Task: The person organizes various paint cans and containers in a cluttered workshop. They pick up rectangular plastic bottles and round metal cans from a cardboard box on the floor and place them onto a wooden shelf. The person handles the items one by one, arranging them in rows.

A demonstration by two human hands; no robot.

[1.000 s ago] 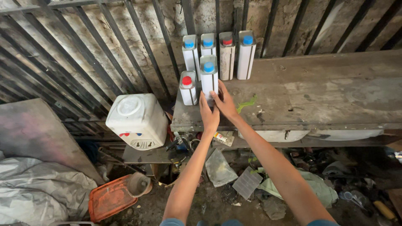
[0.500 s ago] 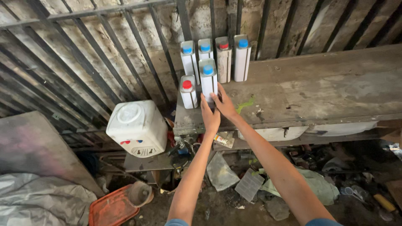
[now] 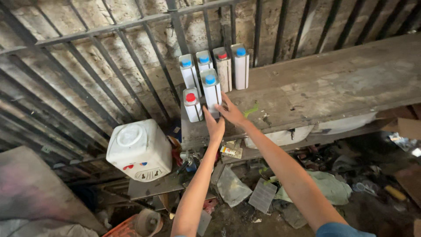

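Several white rectangular bottles with blue or red caps stand at the left end of a worn wooden shelf. Both my hands reach the front blue-capped bottle. My left hand is below its base with fingers pointing up at it. My right hand lies against its right side, fingers spread. A red-capped bottle stands just left of it. Behind stand two blue-capped bottles, another red-capped bottle and a tall blue-capped bottle.
Iron bars run in front of a brick wall behind the shelf. A white water dispenser sits lower left. Scraps, cloth and flat debris litter the ground below. An orange tray lies at the bottom left.
The view has shifted slightly. My hands stay at the front blue-capped bottle, with the right hand spread a little further along its side.
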